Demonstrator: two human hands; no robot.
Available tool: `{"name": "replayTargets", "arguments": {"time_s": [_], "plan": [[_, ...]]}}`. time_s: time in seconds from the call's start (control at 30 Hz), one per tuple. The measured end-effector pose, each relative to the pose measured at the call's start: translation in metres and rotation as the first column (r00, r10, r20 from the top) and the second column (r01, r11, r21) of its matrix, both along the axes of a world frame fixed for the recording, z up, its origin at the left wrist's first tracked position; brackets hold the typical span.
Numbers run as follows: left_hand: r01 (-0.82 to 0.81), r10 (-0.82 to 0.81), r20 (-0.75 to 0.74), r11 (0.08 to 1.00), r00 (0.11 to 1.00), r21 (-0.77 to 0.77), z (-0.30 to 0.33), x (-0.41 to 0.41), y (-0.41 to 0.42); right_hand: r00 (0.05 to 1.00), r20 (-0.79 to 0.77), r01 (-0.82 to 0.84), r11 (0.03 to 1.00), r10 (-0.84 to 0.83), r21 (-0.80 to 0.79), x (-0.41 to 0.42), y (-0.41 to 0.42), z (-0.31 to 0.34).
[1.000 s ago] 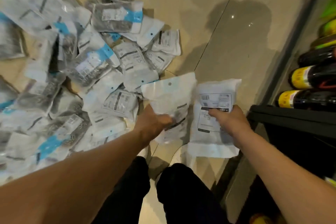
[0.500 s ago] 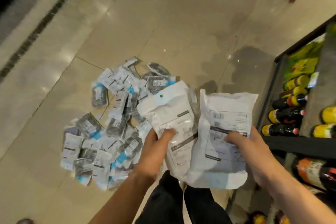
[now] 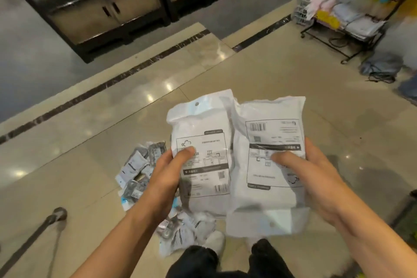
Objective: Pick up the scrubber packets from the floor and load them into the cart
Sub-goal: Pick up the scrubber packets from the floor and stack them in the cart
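Observation:
My left hand [image 3: 168, 174] grips a white scrubber packet [image 3: 203, 128] with its thumb on the printed label. My right hand [image 3: 313, 176] grips a second white packet [image 3: 268, 201], turned upside down, its hang hole at the bottom. Both packets are held side by side at chest height above the floor. A heap of scrubber packets [image 3: 140, 169] lies on the beige tiles below my left forearm and reaches down to my feet; my arms hide part of it. No cart that I can identify is in view.
A dark metal pole with a foot [image 3: 54, 216] slants across the floor at lower left. Dark cabinets [image 3: 101, 7] stand at the back. A wire rack of cloths [image 3: 347, 7] stands at upper right, with a grey bundle and cables [image 3: 381, 67] beside it.
I have risen from a crouch over the heap with both packets in hand. My view has swung up and away from the bottle shelf on the right toward the aisle.

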State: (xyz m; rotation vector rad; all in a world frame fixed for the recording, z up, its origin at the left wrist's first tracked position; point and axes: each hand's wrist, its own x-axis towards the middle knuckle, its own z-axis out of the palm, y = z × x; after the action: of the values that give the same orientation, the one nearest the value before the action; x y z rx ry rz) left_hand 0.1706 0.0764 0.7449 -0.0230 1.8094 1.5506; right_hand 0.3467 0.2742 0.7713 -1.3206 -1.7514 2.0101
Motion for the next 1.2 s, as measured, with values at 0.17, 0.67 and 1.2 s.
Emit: {"name": "replayTargets", "arguments": {"time_s": [0.17, 0.67, 1.2], "plan": [[-0.305, 0.303, 0.036, 0.95, 0.952, 0.06, 0.003, 0.032, -0.03, 0.966, -0.027, -0.257, 0.966, 0.257, 0.014, -0.032, 0.018, 0.013], [-0.896, 0.893, 0.063, 0.445, 0.445, 0.016, 0.028, 0.162, -0.171, 0.527, -0.035, -0.849, 0.523, 0.849, -0.079, -0.104, -0.125, 0.002], [-0.998, 0.985, 0.165, 0.049, 0.053, 0.027, 0.031, 0.233, -0.4, 0.124, -0.006, -0.974, 0.121, 0.992, -0.189, -0.123, -0.413, 0.013]]}}
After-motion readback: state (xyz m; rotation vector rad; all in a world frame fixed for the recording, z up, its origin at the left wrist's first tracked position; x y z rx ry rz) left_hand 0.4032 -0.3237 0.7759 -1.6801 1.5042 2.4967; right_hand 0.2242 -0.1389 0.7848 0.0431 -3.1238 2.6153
